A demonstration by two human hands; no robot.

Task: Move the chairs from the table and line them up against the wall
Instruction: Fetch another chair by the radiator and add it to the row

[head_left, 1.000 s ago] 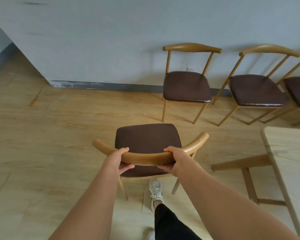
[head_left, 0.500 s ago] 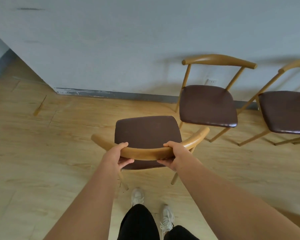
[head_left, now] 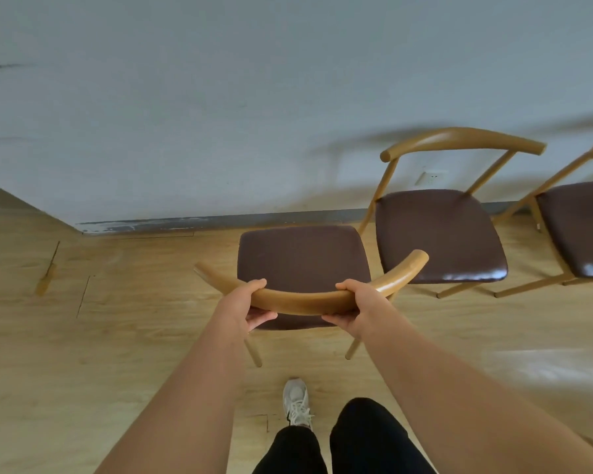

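I hold a wooden chair with a dark brown seat by its curved backrest, in the middle of the head view. My left hand grips the left part of the backrest and my right hand grips the right part. The chair's seat front reaches close to the grey wall, its backrest facing me. To its right a second chair stands with its back to the wall. A third chair is cut off by the right edge.
A dark baseboard runs along the wall's foot. A white wall socket sits behind the second chair. Light wooden floor stretches to the left of the held chair. My legs and one white shoe show at the bottom.
The chair in my hands has moved forward toward the wall, up beside the second chair. The table has left the view on the right.
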